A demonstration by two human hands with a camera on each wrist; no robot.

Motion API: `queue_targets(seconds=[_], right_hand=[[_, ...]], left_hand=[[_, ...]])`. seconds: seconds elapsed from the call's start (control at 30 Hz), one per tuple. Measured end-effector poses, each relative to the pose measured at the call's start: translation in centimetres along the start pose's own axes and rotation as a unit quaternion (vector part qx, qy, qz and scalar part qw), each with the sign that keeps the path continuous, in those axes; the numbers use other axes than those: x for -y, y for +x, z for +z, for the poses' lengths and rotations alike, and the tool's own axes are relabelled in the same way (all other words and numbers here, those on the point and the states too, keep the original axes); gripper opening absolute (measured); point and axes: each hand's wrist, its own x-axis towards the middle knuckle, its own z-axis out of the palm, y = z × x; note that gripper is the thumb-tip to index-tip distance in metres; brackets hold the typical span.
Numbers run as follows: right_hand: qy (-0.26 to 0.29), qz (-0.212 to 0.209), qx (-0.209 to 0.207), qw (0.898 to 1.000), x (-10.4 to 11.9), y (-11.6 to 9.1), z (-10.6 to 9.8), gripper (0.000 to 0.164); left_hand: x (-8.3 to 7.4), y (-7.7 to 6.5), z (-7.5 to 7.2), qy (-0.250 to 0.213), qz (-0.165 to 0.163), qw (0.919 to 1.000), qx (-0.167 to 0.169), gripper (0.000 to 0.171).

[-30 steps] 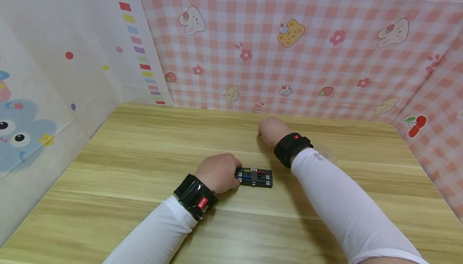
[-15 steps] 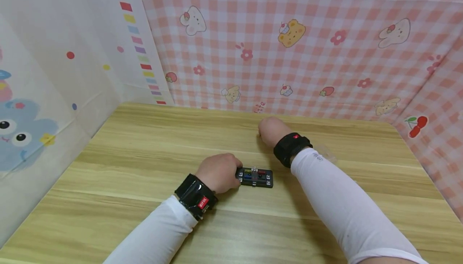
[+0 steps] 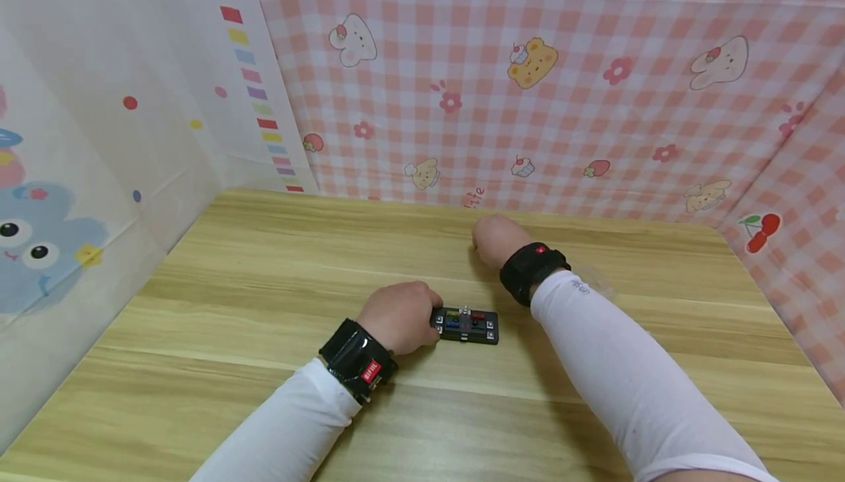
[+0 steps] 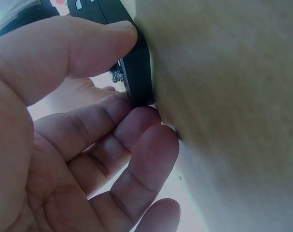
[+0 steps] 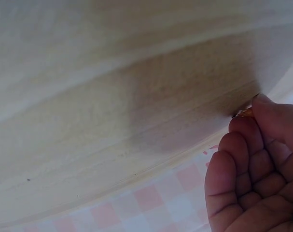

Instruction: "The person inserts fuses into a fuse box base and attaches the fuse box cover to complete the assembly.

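A small black fuse block (image 3: 485, 328) lies on the wooden table, with yellow, red and blue pieces on top and metal terminals at its ends. My left hand (image 3: 398, 317) grips its left end. In the left wrist view the thumb (image 4: 100, 46) presses on one side of the black block (image 4: 138, 72), and curled fingers touch the other. Farther back, my right hand (image 3: 499, 240) is low at the table. The right wrist view shows that hand (image 5: 257, 169) pinching a small orange piece (image 5: 246, 112) between thumb and index finger; most of the piece is hidden.
A clear plastic piece (image 3: 597, 282) lies beside the right forearm, partly hidden by it. Pink checked cloth (image 3: 396, 100) stands behind the table (image 3: 264, 284), and white printed cloth (image 3: 165, 152) along its left side.
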Motion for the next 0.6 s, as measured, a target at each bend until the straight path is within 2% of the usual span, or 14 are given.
queue_targets(seconds=[0.2,0.6], right_hand=[[0.009,0.013,0.007,1.0,-0.1,0.0,0.0,0.016],[0.019,0.014,0.0,1.0,0.2,-1.5,-1.0,0.018]], left_hand=[[0.0,0.0,0.0,0.0,-0.001,1.0,0.001,0.034],[0.1,0.1,0.1,0.002,0.006,1.0,-0.002,0.03]])
